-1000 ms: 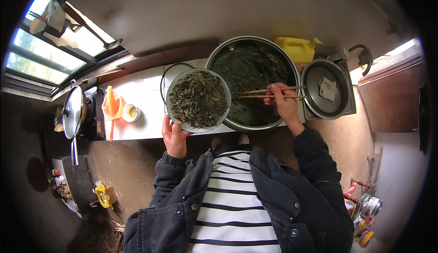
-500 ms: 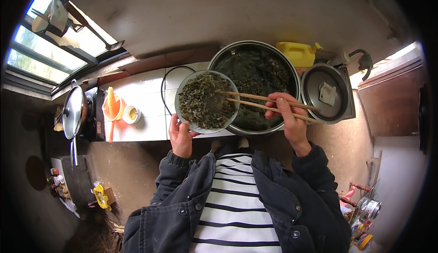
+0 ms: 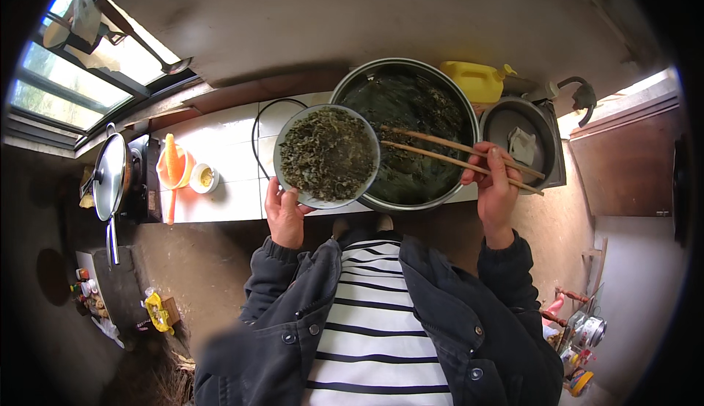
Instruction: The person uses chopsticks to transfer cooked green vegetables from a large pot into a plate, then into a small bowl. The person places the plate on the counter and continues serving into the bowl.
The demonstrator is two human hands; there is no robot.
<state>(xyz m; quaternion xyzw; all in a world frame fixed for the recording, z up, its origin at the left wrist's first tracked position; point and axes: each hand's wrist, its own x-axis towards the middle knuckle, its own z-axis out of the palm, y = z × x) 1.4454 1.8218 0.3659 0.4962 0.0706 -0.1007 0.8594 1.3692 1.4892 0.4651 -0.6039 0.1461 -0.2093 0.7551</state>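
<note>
My left hand (image 3: 286,213) grips the lower left rim of a pale bowl (image 3: 276,158) heaped with dark green chopped leaves (image 3: 328,153). Long wooden chopsticks (image 3: 458,158) are pinched in my right hand (image 3: 493,186), their tips apart and just right of the bowl. Beneath those tips stands a large metal basin (image 3: 470,113), filled with dark liquid and more wilted leaves (image 3: 433,109). The bowl overlaps the basin's left side and hides part of it.
A yellow jug (image 3: 475,80) is behind the basin, with a grey round pan (image 3: 543,142) holding a white cloth (image 3: 521,144) to its right. On the left of the white tiled counter (image 3: 235,158) sit an orange container (image 3: 176,171), a small cup (image 3: 204,178) and a lidded pan (image 3: 111,175).
My right hand and the chopsticks have moved right, so the tips have left the leaves in the bowl. The bowl in my left hand has shifted slightly left in view.
</note>
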